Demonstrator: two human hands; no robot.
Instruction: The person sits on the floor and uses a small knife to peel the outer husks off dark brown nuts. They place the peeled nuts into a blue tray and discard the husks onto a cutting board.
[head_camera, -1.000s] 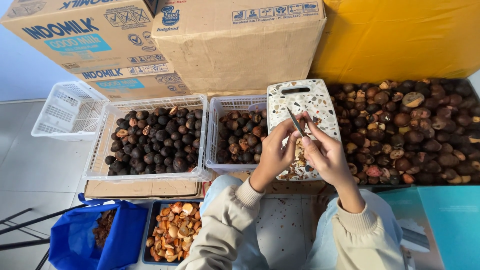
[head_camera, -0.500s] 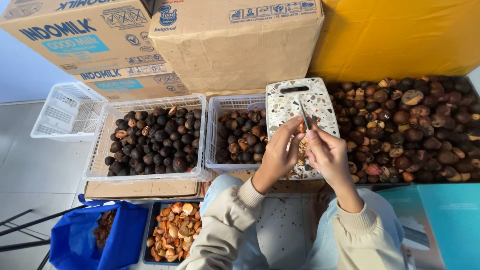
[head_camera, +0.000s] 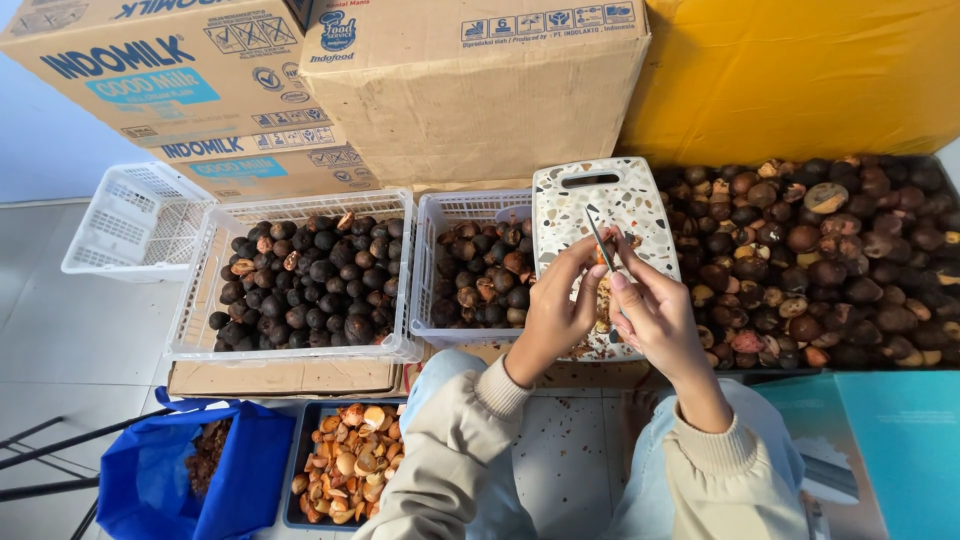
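Clearly there is plenty left: the big heap of brown fruits on the right is barely dented, and two white baskets sit full of dark ones. The left hand has its grip closed around one small fruit over the speckled cutting board, while the right hand is clamped on a thin knife working at it. Cut pale pieces fill a blue tray below
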